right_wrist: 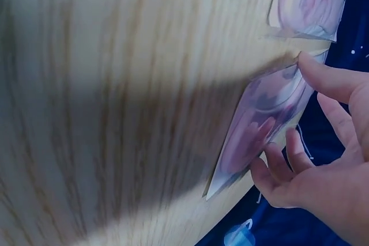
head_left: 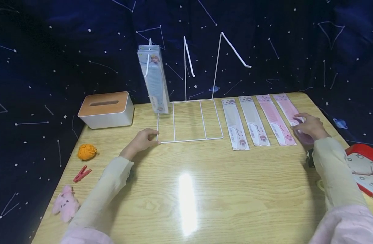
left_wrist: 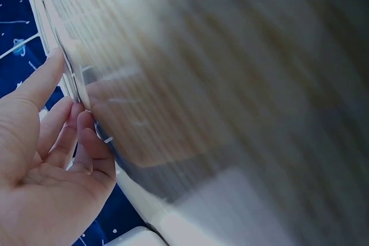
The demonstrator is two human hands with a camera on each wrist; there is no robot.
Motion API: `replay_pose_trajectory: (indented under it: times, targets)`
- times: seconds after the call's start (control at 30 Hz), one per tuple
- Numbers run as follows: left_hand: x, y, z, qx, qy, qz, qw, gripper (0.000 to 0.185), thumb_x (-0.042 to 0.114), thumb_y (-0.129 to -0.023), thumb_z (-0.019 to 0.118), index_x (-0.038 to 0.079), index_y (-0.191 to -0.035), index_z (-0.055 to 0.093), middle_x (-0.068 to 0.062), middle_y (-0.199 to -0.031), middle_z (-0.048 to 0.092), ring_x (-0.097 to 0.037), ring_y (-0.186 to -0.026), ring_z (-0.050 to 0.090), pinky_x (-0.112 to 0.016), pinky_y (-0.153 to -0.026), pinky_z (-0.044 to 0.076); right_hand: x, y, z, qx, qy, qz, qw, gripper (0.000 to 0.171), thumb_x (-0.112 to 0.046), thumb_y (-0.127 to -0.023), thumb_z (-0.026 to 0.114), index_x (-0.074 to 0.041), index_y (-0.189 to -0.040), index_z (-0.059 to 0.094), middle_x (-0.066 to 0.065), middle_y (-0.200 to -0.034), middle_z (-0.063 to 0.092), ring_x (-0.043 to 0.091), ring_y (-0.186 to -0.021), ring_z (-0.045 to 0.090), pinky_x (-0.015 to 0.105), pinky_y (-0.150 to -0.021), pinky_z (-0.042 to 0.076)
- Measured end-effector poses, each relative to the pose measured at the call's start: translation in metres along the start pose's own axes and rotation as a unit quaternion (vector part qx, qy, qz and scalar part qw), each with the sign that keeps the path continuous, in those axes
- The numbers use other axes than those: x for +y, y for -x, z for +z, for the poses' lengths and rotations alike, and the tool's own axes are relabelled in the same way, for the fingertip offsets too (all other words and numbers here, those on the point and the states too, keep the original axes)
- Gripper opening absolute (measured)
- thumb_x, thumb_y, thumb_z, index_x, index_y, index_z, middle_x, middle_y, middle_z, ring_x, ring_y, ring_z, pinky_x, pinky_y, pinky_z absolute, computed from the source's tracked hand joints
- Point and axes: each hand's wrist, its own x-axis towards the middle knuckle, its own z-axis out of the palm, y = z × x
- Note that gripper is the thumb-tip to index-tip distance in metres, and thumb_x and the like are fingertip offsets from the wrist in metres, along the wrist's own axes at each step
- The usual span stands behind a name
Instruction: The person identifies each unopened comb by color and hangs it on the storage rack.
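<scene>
A white wire rack [head_left: 189, 140] stands at the back of the wooden table [head_left: 204, 203], and several blue packaged combs [head_left: 154, 81] hang on its left hook. My left hand [head_left: 153, 137] rests against the rack's front-left corner; the left wrist view shows the left hand [left_wrist: 68, 93] with relaxed fingers touching the wire [left_wrist: 72, 76]. Four packaged combs lie in a row to the right: two pale ones [head_left: 234, 125] [head_left: 254, 122] and two pink ones. My right hand [head_left: 299, 125] pinches the near end of the rightmost pink comb package [head_left: 285, 106]. In the right wrist view the right hand [right_wrist: 285, 120] has its thumb above and fingers curled under that package [right_wrist: 248, 136].
A tissue box with a wooden lid [head_left: 106, 109] sits at the back left. An orange yarn ball [head_left: 87, 151], a red clothespin [head_left: 82, 174] and a pink plush toy [head_left: 66, 203] lie along the left edge. A red clock [head_left: 364, 171] is at the right edge.
</scene>
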Motion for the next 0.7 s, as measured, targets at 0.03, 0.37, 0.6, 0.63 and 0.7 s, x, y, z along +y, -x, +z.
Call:
replay_pose_trajectory:
  times: [0.03, 0.37, 0.6, 0.63, 0.7]
  targets:
    - [0.0, 0.0, 0.0, -0.002, 0.002, -0.001, 1.0, 0.053, 0.018, -0.085, 0.071, -0.004, -0.13, 0.053, -0.021, -0.127, 0.053, -0.027, -0.095, 0.048, -0.039, -0.085, 0.043, 0.0, 0.0, 0.0, 0.001, -0.002, 0.006, 1.0, 0.064, -0.021, -0.085, 0.062, 0.005, -0.137, 0.034, 0.044, -0.13, 0.025, 0.061, -0.116, 0.021, 0.067, -0.092, 0.025]
    - [-0.001, -0.001, 0.001, -0.009, 0.0, -0.001, 1.0, 0.053, 0.018, -0.085, 0.071, -0.003, -0.131, 0.053, -0.02, -0.126, 0.054, -0.025, -0.092, 0.047, -0.036, -0.08, 0.042, 0.009, 0.003, -0.002, -0.019, -0.012, 0.012, 1.0, 0.07, -0.025, -0.083, 0.067, 0.006, -0.136, 0.033, 0.043, -0.136, 0.024, 0.06, -0.117, 0.024, 0.066, -0.096, 0.021]
    - [-0.002, -0.002, 0.002, 0.004, -0.01, 0.012, 0.9999, 0.052, 0.017, -0.084, 0.072, -0.004, -0.128, 0.055, -0.019, -0.117, 0.056, -0.024, -0.085, 0.046, -0.033, -0.074, 0.04, 0.008, 0.002, -0.002, 0.004, -0.031, 0.016, 0.999, 0.07, -0.025, -0.08, 0.073, 0.005, -0.132, 0.038, 0.044, -0.123, 0.023, 0.051, -0.1, 0.029, 0.05, -0.074, 0.038]
    - [-0.002, -0.003, 0.001, 0.005, -0.01, 0.012, 0.9999, 0.052, 0.017, -0.084, 0.072, -0.004, -0.128, 0.055, -0.018, -0.116, 0.057, -0.023, -0.085, 0.046, -0.033, -0.074, 0.039, 0.007, 0.001, -0.003, 0.001, -0.037, 0.016, 0.999, 0.07, -0.023, -0.079, 0.073, 0.005, -0.133, 0.038, 0.042, -0.121, 0.024, 0.047, -0.095, 0.034, 0.045, -0.067, 0.04]
    - [-0.002, -0.003, 0.001, 0.004, -0.01, 0.011, 0.9999, 0.052, 0.018, -0.084, 0.072, -0.004, -0.129, 0.055, -0.018, -0.115, 0.056, -0.023, -0.084, 0.045, -0.032, -0.073, 0.039, 0.005, 0.0, -0.003, -0.015, -0.051, 0.018, 0.998, 0.072, -0.02, -0.079, 0.073, 0.003, -0.137, 0.037, 0.039, -0.119, 0.027, 0.039, -0.082, 0.043, 0.037, -0.057, 0.04]
